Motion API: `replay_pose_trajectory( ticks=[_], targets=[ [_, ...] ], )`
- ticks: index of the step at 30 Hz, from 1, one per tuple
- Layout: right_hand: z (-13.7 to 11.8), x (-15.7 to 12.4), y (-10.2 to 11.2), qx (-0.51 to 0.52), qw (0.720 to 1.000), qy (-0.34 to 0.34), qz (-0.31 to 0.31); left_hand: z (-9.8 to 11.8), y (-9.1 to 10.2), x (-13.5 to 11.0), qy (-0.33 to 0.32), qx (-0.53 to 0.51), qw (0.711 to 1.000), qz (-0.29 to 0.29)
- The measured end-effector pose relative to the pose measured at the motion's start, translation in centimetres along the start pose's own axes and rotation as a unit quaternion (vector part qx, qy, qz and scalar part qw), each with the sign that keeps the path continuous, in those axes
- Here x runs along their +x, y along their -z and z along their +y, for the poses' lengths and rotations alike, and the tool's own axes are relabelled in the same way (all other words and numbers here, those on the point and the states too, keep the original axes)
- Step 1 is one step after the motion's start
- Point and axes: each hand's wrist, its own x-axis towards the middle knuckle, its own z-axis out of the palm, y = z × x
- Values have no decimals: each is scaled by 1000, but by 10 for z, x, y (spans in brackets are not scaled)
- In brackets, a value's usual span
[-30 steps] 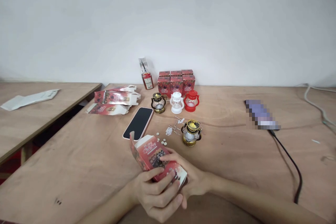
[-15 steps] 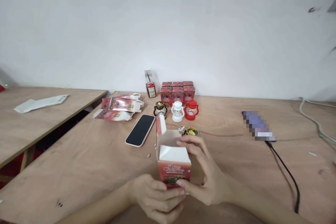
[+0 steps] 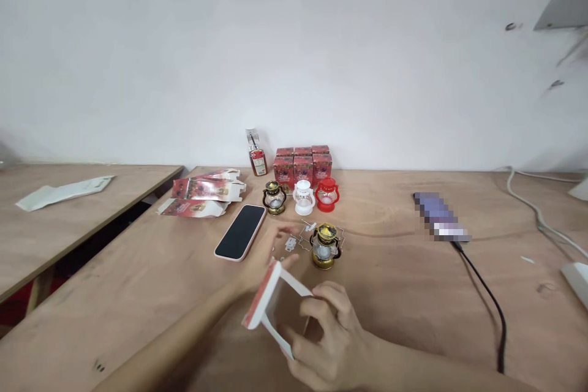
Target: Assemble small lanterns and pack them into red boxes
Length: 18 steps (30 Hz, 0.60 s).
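Observation:
My right hand (image 3: 328, 331) grips a small red and white cardboard box (image 3: 260, 297) by its side. The box is tilted, with its open end and white flaps showing. Beyond the box, my left hand (image 3: 264, 260) reaches forward over the table with thumb and fingers apart, partly hidden by the box. Close to its fingertips lie a small white piece (image 3: 290, 244) and thin bent wires (image 3: 303, 236). To the right of these stands a gold and black mini lantern (image 3: 324, 248). Behind are a dark lantern (image 3: 274, 199), a white lantern (image 3: 304, 198) and a red lantern (image 3: 327, 195).
Several closed red boxes (image 3: 303, 168) stand by the wall beside a small bottle (image 3: 258, 159). Flattened boxes (image 3: 202, 190) lie left of a phone (image 3: 241, 233). Another phone (image 3: 438, 217) trails a black cable (image 3: 491, 300) on the right.
My left hand has let go of the box and moved forward to the small parts. The box has tipped over in my right hand, and the gold lantern behind it has come into full view.

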Motion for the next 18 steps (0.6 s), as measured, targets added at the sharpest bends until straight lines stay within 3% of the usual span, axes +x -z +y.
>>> replay_pose_trajectory(
  ticks=[2,4,8,12,15,18],
  targets=[
    [2,-2,-3,4,1000,24,-1,0,-6,23,28,-61,994,-85],
    [6,-2,-4,-25,998,59,6,1,-14,41,52,-101,985,-132],
    [11,0,-3,-50,990,128,0,8,-32,62,97,-182,962,-177],
    [4,-1,-1,-75,990,116,-7,14,-39,69,138,-190,947,-218],
    [-2,-1,0,-116,988,103,-9,14,-30,78,165,-191,954,-165],
    [-4,1,-2,-151,986,75,15,15,-2,94,212,-250,944,-30]
  ],
)
